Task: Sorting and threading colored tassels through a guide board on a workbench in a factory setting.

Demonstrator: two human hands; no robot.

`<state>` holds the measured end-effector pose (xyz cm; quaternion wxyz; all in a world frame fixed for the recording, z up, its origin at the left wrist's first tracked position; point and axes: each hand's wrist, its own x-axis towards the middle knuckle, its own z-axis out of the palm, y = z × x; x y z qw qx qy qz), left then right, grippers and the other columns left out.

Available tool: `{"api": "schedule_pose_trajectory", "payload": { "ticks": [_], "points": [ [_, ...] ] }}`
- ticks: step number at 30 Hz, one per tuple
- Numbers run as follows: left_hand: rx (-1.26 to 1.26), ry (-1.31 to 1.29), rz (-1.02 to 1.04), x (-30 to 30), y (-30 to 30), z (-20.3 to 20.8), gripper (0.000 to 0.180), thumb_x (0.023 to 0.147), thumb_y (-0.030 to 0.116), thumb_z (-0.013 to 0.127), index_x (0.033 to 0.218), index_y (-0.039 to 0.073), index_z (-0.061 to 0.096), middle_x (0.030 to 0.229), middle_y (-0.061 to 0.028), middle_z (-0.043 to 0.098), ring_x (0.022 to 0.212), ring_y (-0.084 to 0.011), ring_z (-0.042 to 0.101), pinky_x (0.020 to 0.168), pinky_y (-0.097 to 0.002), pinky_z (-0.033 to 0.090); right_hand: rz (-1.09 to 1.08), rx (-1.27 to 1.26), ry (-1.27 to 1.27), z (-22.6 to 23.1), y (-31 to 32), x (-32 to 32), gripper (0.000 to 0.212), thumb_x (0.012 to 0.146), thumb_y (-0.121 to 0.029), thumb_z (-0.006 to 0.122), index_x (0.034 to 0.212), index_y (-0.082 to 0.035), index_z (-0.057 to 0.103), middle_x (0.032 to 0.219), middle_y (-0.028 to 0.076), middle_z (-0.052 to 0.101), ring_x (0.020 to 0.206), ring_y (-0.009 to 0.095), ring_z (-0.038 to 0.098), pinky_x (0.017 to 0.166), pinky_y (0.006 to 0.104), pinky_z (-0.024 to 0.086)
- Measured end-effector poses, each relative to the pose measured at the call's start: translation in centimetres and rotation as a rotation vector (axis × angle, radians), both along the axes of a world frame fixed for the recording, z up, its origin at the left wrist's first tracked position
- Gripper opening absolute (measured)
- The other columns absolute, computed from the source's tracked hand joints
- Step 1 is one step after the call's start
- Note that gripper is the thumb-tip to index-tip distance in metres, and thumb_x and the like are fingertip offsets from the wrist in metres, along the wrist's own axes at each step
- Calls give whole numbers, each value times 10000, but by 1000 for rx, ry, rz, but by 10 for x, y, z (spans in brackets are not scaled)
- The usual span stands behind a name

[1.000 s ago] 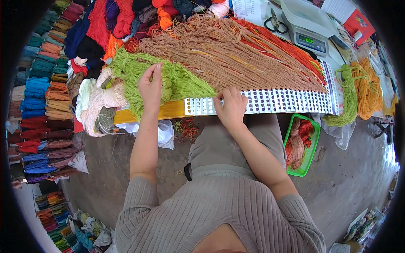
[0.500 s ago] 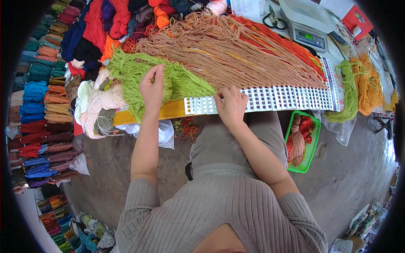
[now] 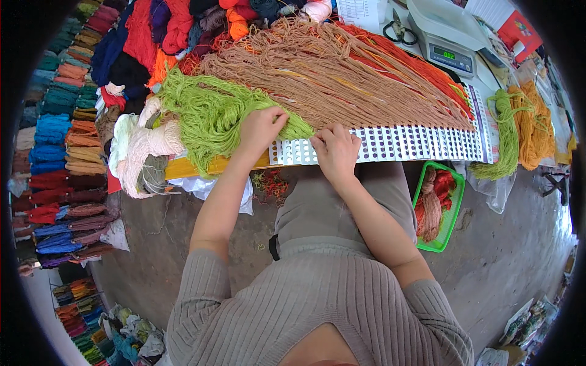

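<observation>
My left hand [image 3: 261, 129] is closed in a pinch over the right part of a heap of loose light-green yarn [image 3: 204, 116]. Any strand between its fingers is too fine to make out. My right hand [image 3: 337, 151] rests on a white strip with rows of punched holes [image 3: 415, 143], its fingers bent together at the strip's far edge, where the green yarn meets the brown yarn [image 3: 342, 79]. Whatever those fingertips hold is hidden. Brown strands fan out from the strip's holes and lie over orange-red yarn [image 3: 421, 64].
A yellow bar [image 3: 201, 166] continues the strip leftward. Pale pink yarn [image 3: 159, 143] sits left of the green heap. Scissors [image 3: 400, 32] and a digital scale [image 3: 452, 55] stand far right. A green basket [image 3: 452, 219] with red and brown yarn is on the floor.
My left hand has come down and to the right, from above the green yarn toward my right hand. My right hand stays at about the same spot on the strip.
</observation>
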<state>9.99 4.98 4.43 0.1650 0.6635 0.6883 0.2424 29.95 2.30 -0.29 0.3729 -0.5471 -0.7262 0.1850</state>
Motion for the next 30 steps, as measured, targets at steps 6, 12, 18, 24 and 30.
{"api": "schedule_pose_trajectory", "payload": {
  "ticks": [6, 12, 18, 24, 30],
  "points": [
    [11, 207, -76, -4, 2, -2, 337, 832, 249, 665, 1164, 192, 656, 769, -159, 670, 677, -314, 651, 580, -422, 479, 0, -5, 18, -3, 1, 0, 149, 800, -255, 694, 783, -108, 706, 961, 6, 601, 953, 201, 555, 849, 403, 320],
    [-11, -1, 108, -19, -1, 13, 265, 849, 255, 652, 1108, 203, 680, 658, -132, 625, 555, -261, 587, 569, -381, 455, 27, -22, -34, -2, 1, 3, 179, 799, -275, 706, 770, -99, 697, 970, -9, 603, 949, 198, 563, 845, 397, 330],
    [94, -37, -33, -16, 1, 2, 191, 854, 259, 647, 1031, 201, 690, 645, -111, 630, 550, -259, 595, 554, -379, 453, 32, -47, -26, 5, -1, 2, 182, 774, -286, 708, 764, -105, 693, 1000, 15, 596, 980, 207, 545, 855, 404, 319],
    [83, 246, -123, -1, 1, -10, 155, 830, 196, 667, 981, 173, 690, 695, -111, 655, 610, -292, 632, 565, -391, 483, 31, 2, -10, 0, -1, 2, 169, 754, -283, 722, 749, -121, 674, 1006, 16, 592, 971, 207, 545, 849, 402, 321],
    [219, 319, -33, -12, 2, -6, 87, 846, 210, 632, 923, 190, 666, 616, -113, 630, 585, -317, 636, 545, -438, 490, 28, -17, -12, 2, -1, 3, 261, 719, -209, 723, 934, -124, 603, 961, 39, 576, 969, 227, 545, 851, 407, 325]
  ]
}}
